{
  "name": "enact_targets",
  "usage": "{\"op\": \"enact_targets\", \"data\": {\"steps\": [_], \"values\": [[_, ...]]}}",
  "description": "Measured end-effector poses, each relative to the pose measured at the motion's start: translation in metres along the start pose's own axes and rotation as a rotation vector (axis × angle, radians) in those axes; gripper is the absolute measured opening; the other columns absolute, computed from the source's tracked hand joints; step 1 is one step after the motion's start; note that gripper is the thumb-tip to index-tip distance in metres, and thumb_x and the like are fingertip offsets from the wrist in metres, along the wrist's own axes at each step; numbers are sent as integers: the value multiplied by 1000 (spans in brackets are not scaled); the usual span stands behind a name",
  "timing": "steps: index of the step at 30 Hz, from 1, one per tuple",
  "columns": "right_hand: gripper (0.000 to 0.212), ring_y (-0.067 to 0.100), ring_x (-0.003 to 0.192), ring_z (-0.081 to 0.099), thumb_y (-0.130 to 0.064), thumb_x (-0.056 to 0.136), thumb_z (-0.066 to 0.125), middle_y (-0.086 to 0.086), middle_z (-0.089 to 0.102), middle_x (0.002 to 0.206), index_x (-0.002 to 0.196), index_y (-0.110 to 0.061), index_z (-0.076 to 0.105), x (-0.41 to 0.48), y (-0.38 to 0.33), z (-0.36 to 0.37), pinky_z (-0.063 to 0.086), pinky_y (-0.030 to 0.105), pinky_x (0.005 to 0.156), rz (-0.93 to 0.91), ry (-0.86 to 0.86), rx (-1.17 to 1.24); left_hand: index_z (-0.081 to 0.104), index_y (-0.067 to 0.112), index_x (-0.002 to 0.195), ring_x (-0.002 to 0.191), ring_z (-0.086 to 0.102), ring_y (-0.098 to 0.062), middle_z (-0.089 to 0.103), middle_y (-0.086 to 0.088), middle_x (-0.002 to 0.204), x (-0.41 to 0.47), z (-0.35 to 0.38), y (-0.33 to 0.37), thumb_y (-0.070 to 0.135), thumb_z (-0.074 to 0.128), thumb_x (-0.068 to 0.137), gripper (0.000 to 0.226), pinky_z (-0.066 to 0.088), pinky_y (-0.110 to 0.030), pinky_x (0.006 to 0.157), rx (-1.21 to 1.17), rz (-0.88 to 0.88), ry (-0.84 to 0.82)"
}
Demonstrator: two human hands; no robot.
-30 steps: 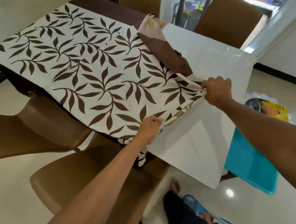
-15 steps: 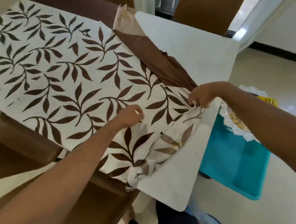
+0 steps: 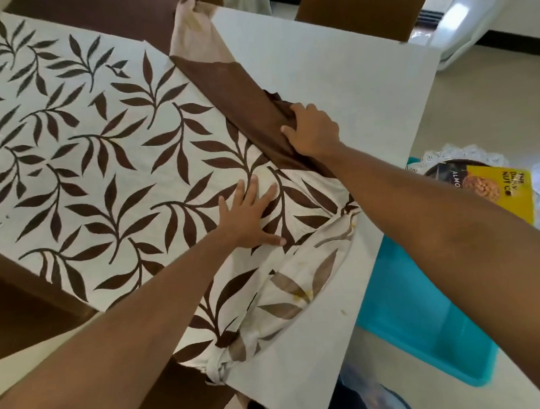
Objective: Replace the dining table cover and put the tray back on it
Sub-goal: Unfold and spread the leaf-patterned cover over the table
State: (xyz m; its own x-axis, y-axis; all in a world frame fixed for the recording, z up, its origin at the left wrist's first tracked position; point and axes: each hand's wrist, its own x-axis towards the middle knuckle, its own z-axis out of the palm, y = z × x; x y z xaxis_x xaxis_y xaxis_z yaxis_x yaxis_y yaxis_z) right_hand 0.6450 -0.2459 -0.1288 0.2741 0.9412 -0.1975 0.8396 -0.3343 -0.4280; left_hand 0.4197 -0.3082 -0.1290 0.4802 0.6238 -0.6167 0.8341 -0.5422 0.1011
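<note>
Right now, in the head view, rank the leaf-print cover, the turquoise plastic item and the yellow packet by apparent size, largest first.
1. leaf-print cover, clearly largest.
2. turquoise plastic item, partly hidden behind the table.
3. yellow packet, smallest; it lies farther off, so its true size is unsure.

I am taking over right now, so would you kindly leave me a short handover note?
Left hand presses flat on the leaf-print cover. Right hand grips its bunched brown edge. The cover lies over the table's left part, crumpled at the near corner; the right of the table top is bare. Done: the tray is off the table, right, by a turquoise plastic item. Left: finish the cover, then put the tray back on it.
</note>
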Motion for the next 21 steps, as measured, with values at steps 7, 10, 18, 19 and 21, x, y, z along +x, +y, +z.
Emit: {"op": "enact_targets", "data": {"steps": [7,10,18,19,21], "values": [[38,34,108,63,-45,102,48,8,67,119,129,-20,52,16,24,-4,45,38,86,60,76,79,-43,42,140,137,-46,-35,-54,-3,147,7,-3,10,84,65,63,140,-12,-72,110,12,-56,-156],[17,31,100,63,-37,102,49,5,66,106,104,-21,53,15,33,-7,41,34,78,91,88,104,-44,41,139,135,-48,-35,-56,-4,145,7,-6,11,84,65,63,140,-12,-73,110,15,-60,-184],[25,42,113,61,-25,102,45,18,64,121,122,-11,51,-10,135,-53,47,44,91,540,366,208,-47,38,137,135,-47,-38,-58,-6,142,6,-11,16,83,63,68,137,-8,-74,111,38,-63,-223],[26,42,114,61,-24,102,46,18,64,122,123,-11,51,-16,149,-56,47,44,91,610,406,215,-46,39,137,135,-47,-38,-58,-5,142,6,-11,17,82,63,69,136,-8,-74,111,33,-56,-226],[27,39,117,59,-24,101,48,15,63,124,124,-11,52,-25,162,-59,47,45,93,704,501,246,-43,40,139,136,-47,-37,-56,-6,145,4,-12,23,79,64,72,132,-7,-73,112,38,-27,-229]]}}
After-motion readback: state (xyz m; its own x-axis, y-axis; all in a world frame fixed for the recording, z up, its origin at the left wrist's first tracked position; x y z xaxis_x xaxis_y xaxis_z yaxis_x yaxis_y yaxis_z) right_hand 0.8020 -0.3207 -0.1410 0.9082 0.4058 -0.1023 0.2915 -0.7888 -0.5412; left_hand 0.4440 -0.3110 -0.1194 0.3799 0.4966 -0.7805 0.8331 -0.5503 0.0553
